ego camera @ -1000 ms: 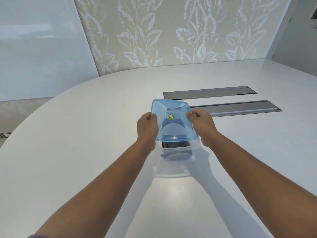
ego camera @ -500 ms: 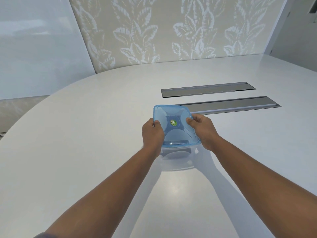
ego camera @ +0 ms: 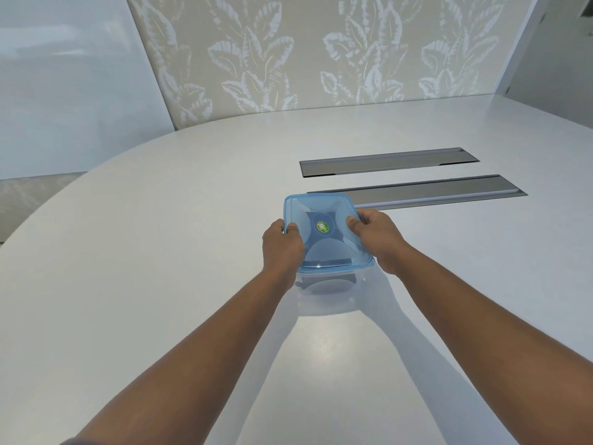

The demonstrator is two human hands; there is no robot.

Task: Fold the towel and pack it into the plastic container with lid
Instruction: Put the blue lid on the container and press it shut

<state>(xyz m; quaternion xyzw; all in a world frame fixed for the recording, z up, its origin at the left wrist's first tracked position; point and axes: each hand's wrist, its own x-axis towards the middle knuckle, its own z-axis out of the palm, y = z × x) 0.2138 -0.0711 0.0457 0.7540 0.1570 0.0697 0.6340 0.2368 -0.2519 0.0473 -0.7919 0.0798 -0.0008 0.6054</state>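
Observation:
A translucent blue lid (ego camera: 324,252) with a round green sticker lies flat on top of the clear plastic container (ego camera: 327,284), which stands on the white table. A dark towel shows dimly through the container's front wall and the lid. My left hand (ego camera: 282,248) grips the lid's left edge with the thumb on top. My right hand (ego camera: 375,239) grips the lid's right edge, thumb pressed on the lid.
The white oval table (ego camera: 160,284) spreads all around. Two long grey metal cable hatches (ego camera: 417,191) are set into it just behind and right of the container. A leaf-patterned wall stands beyond the table's far edge.
The lid was tilted above the container's rim a second ago; it has come down and now sits level on the container. Both hands went down with it.

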